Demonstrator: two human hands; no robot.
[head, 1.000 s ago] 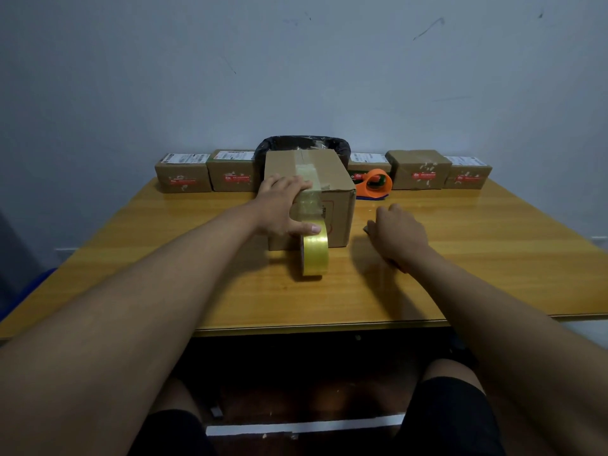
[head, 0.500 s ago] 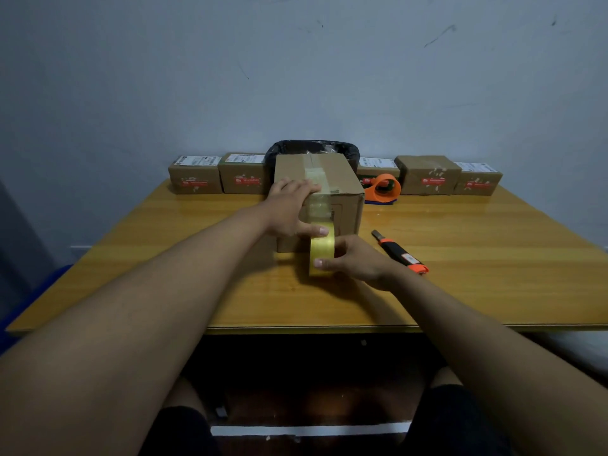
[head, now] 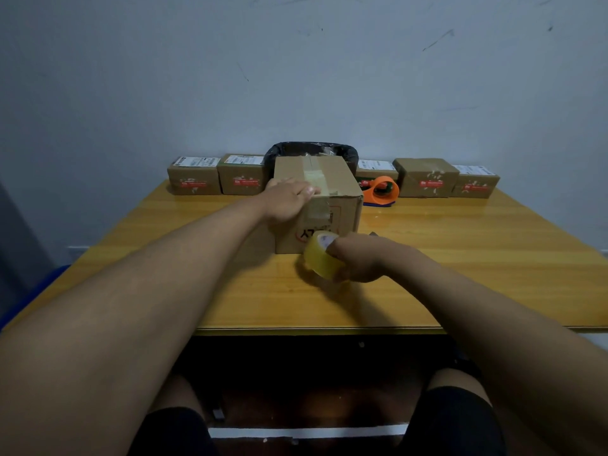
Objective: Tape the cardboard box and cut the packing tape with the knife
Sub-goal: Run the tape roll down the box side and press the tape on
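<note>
A brown cardboard box [head: 342, 179] stands in the middle of the wooden table [head: 460, 258], with a strip of clear tape along its top seam and down its near face. My left hand [head: 289, 199] lies flat on the box's top near edge, pressing on the tape. Just in front of the box, my right hand [head: 365, 258] grips the yellowish roll of packing tape [head: 320, 255], tilted, low over the table. The knife is almost wholly hidden behind my right hand; only a dark tip [head: 372, 233] shows.
Several small labelled parcels [head: 194, 179] line the table's far edge against the wall. A black-lined bin [head: 312, 149] sits behind the box, and an orange tape dispenser [head: 381, 190] lies to its right. The table's near edge runs just below my forearms.
My right hand left the knife on the table, took hold of the tape roll and pulled it away from the box's near face. My left hand shifted onto the top edge.
</note>
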